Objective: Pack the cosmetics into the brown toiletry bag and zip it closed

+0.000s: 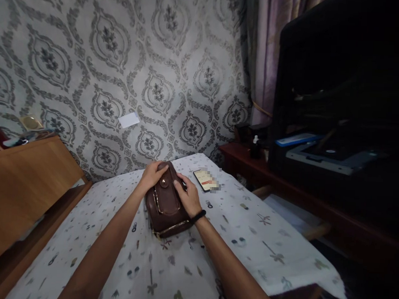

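Note:
A brown leather bag point(167, 198) with gold zippers and a round clasp lies on the white printed cloth point(181, 272). At its upper left edge, my left hand point(152, 176) grips the bag, thumb on the front near the clasp. My right hand point(188, 195), with a black band at the wrist, holds the bag's right side, its thumb on the front and its fingers along the edge. To the right of the bag, a phone point(203, 181) with a lit screen lies on the cloth, partly pixelated.
A wooden cabinet point(29, 181) stands at the left. On the right, a dark red desk point(251, 169) has a large black screen point(337, 85), a small bottle point(254, 147) and an open drawer point(292, 213). Patterned wallpaper is behind.

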`<state>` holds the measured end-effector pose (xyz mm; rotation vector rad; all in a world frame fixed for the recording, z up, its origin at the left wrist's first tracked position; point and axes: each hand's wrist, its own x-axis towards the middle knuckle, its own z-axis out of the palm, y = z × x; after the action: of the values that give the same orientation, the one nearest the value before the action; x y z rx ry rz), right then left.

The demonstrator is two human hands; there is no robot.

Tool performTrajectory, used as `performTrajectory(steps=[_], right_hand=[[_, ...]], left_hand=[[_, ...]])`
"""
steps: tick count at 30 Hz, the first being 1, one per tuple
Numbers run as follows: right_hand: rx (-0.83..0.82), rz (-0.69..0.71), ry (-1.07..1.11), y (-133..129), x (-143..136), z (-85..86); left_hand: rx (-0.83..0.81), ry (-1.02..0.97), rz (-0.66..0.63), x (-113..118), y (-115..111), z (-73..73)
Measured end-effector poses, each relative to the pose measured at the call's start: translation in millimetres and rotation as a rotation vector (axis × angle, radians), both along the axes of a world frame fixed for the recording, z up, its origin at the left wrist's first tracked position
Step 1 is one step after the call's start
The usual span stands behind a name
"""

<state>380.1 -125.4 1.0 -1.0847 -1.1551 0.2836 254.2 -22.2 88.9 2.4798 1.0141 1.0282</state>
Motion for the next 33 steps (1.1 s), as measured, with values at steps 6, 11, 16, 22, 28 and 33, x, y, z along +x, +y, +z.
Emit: performTrajectory(steps=[6,11,16,22,28,33], right_hand=[[-0.006,-0.043,-0.123,-2.2,-7.4,0.4],[-0.013,-0.025,-0.147,-0.9,-7.8,-0.6],[0.007,-0.043,-0.170,0.7,-6.8,-2.4],[-0.006,-0.024,-0.165,-0.4,-7.2,-2.5],[-0.034,-0.010,-0.173,-1.5,-4.4,0.0],[-0.081,-0.081,-0.227,-21.5,-11.3,-2.3]], left_hand=[[-0.074,-0.169,0.065,6.1,6.4,-1.4],[-0.175,-0.303,0.055,5.3,4.5,-6.2],[-0.239,-0.376,0.010,3.2,1.3,-6.2],[-0.269,-0.365,-0.101,-3.6,-3.3,-2.7],[-0.272,-0.356,-0.088,-23.0,-2.9,-3.2],[-0.201,-0.357,0.041,-38.9,4.8,-15.7]])
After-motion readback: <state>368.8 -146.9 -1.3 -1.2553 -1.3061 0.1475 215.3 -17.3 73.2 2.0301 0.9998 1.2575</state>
